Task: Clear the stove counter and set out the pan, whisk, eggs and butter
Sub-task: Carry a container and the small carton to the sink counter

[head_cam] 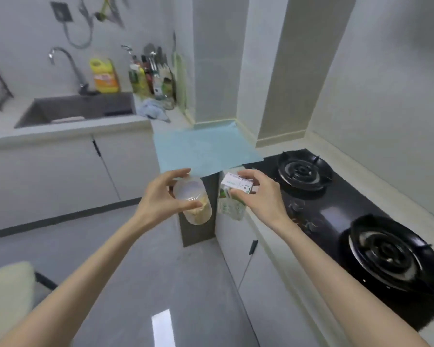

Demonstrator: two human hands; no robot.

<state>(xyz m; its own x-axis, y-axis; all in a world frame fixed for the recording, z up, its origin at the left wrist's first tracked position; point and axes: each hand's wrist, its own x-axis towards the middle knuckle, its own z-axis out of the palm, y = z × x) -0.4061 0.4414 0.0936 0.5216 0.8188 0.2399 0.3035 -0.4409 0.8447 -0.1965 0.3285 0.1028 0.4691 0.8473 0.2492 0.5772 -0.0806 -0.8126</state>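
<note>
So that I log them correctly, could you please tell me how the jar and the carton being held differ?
The jar is round and see-through, showing yellowish contents; the carton is boxy and opaque, white with green print. The left hand grips the jar at its lid end; the right hand grips the carton's top. Both are gripped from above, one per hand.

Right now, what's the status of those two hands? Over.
Left hand grips clear jar. Right hand grips carton. Both near blue mat, beside stove. Pan, whisk, eggs, butter not in view.
</note>
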